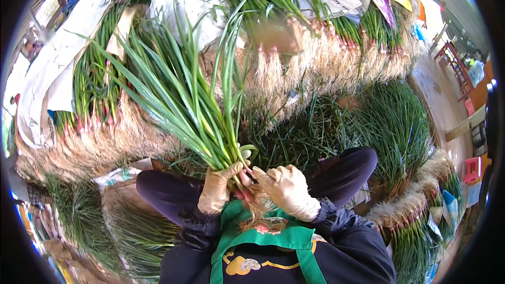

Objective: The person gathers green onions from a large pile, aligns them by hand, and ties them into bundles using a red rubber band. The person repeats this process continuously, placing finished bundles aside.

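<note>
A bunch of green onions [205, 114] with reddish bulbs and pale, stringy roots stands upright before me, its long leaves fanning up and left. My left hand [219, 187], in a pale rubber glove, is closed around the stems just above the bulbs. On the right side of the bunch, my gloved right hand [287, 190] has its curled thumb and fingers at one thin stem and bulb; whether it grips the stem is hard to tell. The roots [258, 202] hang over the green apron [272, 238] on my lap.
Stacked onion bunches [311, 55], roots towards me, lie across the back and left, partly under white sacks [59, 59]. Loose green leaves [307, 138] cover the ground beyond my knees. More bunches [418, 201] lie at right, near a pink stool [471, 169]. People are at the far upper left.
</note>
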Tool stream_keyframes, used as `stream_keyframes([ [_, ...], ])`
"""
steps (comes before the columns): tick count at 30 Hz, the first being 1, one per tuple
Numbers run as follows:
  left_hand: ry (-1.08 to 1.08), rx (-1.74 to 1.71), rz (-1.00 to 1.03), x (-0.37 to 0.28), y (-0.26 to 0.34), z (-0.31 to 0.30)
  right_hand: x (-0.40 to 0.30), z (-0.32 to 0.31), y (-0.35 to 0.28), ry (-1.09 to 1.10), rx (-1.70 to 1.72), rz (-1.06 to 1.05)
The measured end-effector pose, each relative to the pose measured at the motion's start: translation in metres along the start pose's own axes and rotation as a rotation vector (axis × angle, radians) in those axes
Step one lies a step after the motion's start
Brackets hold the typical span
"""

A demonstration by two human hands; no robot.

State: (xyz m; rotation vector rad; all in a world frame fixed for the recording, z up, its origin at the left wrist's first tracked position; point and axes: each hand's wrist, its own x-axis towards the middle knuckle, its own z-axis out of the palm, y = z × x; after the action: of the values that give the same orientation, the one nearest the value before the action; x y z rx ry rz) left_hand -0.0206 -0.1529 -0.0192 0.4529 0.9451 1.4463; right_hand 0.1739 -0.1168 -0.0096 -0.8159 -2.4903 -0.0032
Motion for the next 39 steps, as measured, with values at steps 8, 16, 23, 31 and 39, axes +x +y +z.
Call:
stream_keyframes([
  [8,0.077,0.106,0.015,-0.007,-0.014,-0.006,0.061,0.048,0.011,-0.326,2.029,0.796],
  [16,0.133,-0.081,-0.251,-0.016,0.001,-0.009,0.096,0.084,-0.001,-0.129,2.342,1.141],
  [23,-0.089,-0.192,-0.117,-0.025,0.000,-0.021,0.118,0.079,0.031,0.167,2.101,0.974],
  [31,-0.479,-0.577,-0.102,-0.015,-0.008,-0.030,0.097,0.118,0.021,-0.318,3.224,0.304],
  [39,-0.506,-0.460,0.011,0.001,0.014,-0.034,0.116,0.065,0.110,-0.154,0.049,0.329],
])
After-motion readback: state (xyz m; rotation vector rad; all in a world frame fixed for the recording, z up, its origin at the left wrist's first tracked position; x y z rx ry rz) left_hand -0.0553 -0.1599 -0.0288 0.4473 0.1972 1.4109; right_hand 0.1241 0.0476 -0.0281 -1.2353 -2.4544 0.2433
